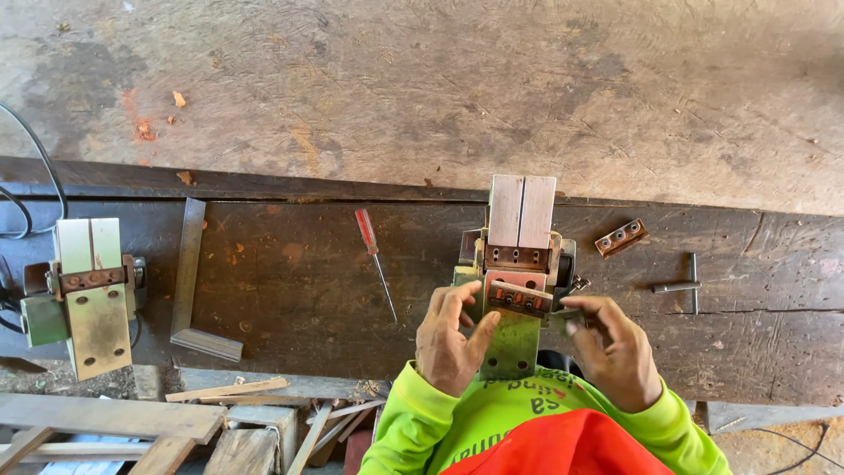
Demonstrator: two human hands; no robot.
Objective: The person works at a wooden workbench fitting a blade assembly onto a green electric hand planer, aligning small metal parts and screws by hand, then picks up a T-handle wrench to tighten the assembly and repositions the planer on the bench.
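Two hands meet at the bench's (290,290) near edge: left hand (448,339) and right hand (611,347) each keep a closed grip on an upturned power planer (517,281). It looks heavy, rigid; hold the body, not blades. Beyond lie a red screwdriver (374,259), hex key (679,285).

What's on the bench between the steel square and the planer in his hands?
Head view: a red-handled screwdriver lies between the steel square and the planer; otherwise bare wood.
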